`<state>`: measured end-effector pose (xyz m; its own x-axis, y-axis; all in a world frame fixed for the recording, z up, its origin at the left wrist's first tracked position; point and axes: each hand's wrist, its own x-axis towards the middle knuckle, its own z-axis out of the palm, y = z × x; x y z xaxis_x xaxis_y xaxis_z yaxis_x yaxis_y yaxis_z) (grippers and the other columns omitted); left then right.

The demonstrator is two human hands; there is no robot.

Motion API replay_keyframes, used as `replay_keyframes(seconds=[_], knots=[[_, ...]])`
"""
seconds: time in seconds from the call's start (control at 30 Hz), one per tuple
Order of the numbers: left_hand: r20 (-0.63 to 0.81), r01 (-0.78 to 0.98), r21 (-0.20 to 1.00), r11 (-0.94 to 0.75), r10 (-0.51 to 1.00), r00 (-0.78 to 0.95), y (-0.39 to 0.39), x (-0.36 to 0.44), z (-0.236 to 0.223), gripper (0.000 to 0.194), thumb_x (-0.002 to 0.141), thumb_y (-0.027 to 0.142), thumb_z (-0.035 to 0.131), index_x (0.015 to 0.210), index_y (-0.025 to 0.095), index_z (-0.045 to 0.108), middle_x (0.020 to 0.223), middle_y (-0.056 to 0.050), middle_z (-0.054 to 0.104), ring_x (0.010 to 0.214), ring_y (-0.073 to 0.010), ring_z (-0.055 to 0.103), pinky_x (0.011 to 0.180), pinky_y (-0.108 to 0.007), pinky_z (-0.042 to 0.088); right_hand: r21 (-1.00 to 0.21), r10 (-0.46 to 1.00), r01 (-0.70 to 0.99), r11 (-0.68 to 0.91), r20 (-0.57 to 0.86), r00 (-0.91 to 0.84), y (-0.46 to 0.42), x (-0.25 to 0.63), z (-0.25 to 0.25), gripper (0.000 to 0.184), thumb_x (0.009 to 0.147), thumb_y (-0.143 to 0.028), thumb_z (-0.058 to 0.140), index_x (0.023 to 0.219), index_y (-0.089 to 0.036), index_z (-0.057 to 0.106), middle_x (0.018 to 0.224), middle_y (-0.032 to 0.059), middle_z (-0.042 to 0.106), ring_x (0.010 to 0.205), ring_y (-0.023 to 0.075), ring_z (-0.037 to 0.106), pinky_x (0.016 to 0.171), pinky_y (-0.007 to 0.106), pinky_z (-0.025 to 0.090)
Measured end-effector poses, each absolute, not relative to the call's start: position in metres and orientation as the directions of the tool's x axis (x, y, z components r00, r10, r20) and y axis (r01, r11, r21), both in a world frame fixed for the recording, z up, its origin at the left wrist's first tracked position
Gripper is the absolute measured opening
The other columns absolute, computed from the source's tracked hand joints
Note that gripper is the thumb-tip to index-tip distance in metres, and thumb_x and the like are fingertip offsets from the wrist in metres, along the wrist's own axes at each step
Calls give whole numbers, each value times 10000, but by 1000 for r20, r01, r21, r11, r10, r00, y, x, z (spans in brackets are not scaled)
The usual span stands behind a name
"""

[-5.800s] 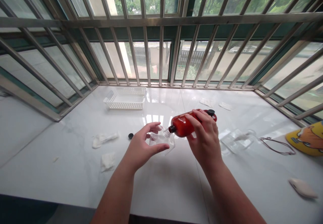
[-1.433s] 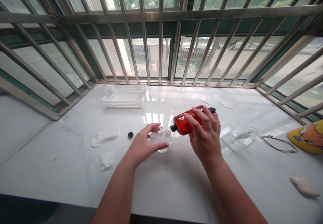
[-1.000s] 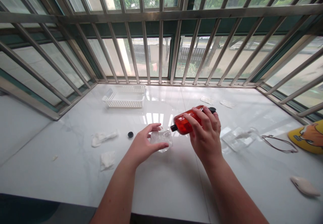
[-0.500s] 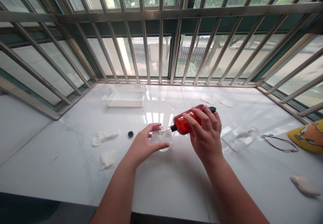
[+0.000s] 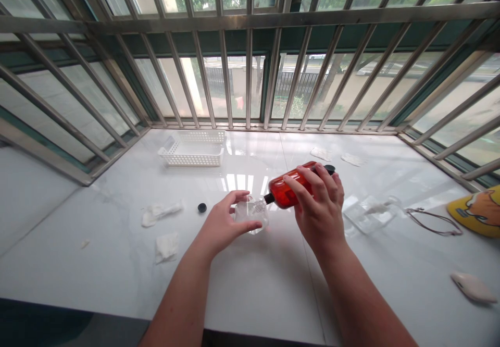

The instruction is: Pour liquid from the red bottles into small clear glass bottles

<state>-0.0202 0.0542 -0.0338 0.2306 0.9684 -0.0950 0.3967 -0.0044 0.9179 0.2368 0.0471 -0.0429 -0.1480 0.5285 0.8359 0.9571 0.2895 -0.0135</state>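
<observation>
My right hand (image 5: 318, 198) grips an orange-red see-through bottle (image 5: 287, 188), tilted with its black threaded neck pointing down to the left. That neck is at the mouth of a clear bottle (image 5: 250, 217); whether they touch I cannot tell. My left hand (image 5: 226, 219) is curved round the clear bottle, thumb in front and fingers behind. A black cap (image 5: 202, 208) lies on the white tabletop to the left of my left hand. Another black piece (image 5: 330, 169) shows behind the fingers of my right hand, at the raised end of the orange-red bottle.
A white perforated basket (image 5: 191, 151) stands at the back left. Crumpled tissues (image 5: 166, 248) lie at left, more tissues (image 5: 321, 153) at the back. To the right are a clear plastic package (image 5: 369, 214), a cord loop (image 5: 433, 222), a yellow item (image 5: 474, 211) and a pale case (image 5: 473, 287). Metal bars (image 5: 250, 22) border the back.
Hardly anything differs. Both hands keep the same hold, and the orange-red bottle stays tilted at the clear bottle's mouth.
</observation>
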Motion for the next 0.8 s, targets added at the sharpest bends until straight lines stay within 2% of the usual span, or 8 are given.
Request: replay_keyframes(seconds=[0.8], knots=[[-103,419,908,3,971,216,55,-21,-38,746,726,482,1009,1385,379,674,1425,-19,713,1246,-322,680,1142,-494,517,6,512,957,290,844,-160,47,236,-42,625,900,70,713,1382,-326,683,1497,75,681,1545,362,513,1318,647,324]])
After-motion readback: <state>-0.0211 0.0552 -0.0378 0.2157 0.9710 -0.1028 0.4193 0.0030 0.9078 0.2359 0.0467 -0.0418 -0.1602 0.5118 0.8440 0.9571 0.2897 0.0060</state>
